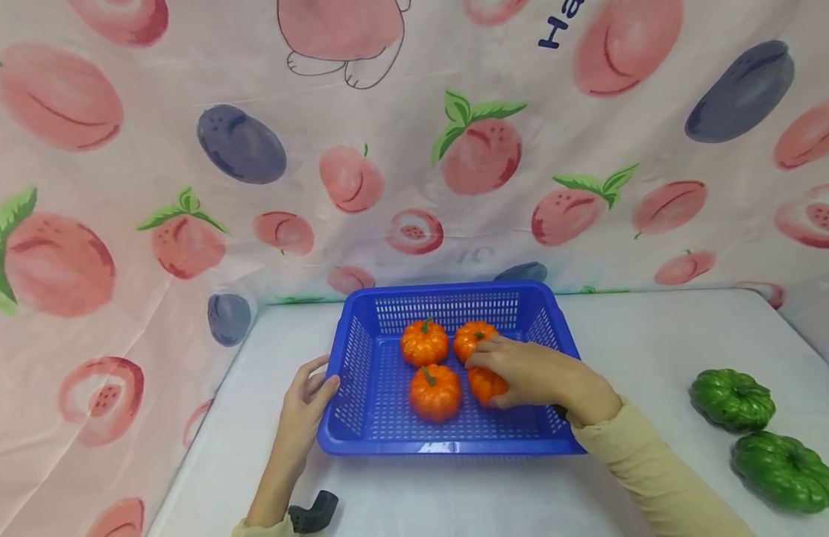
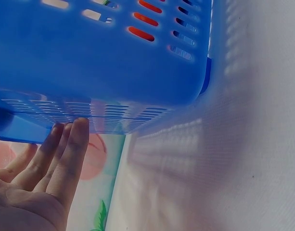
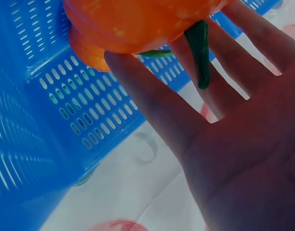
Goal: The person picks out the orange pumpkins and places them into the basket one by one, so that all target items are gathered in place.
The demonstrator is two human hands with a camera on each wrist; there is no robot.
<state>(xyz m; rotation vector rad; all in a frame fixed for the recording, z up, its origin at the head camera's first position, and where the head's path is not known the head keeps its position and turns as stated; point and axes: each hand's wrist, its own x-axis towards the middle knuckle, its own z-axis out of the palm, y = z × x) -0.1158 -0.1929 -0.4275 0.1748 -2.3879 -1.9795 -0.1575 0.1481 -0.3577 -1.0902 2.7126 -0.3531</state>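
A blue plastic basket [image 1: 451, 447] holds several small orange pumpkins, among them a back-left one [image 1: 424, 343], a front-left one [image 1: 435, 393] and a back-right one [image 1: 473, 339]. My right hand [image 1: 531, 373] reaches over the basket's right side and grips the front-right pumpkin [image 1: 487, 385] from above. In the right wrist view, the fingers spread round that pumpkin [image 3: 137, 24], whose green stem points toward the palm. At the basket's left side, my left hand [image 1: 306, 406] touches the outer wall; its fingers are nearly straight in the left wrist view.
Two green pumpkins, an upper one [image 1: 733, 400] and a lower one [image 1: 783, 471], lie on the white table [image 1: 642, 335] at the right. A dark curved object [image 1: 315, 513] shows by the left wrist. Behind hangs a fruit-printed cloth [image 1: 388, 112].
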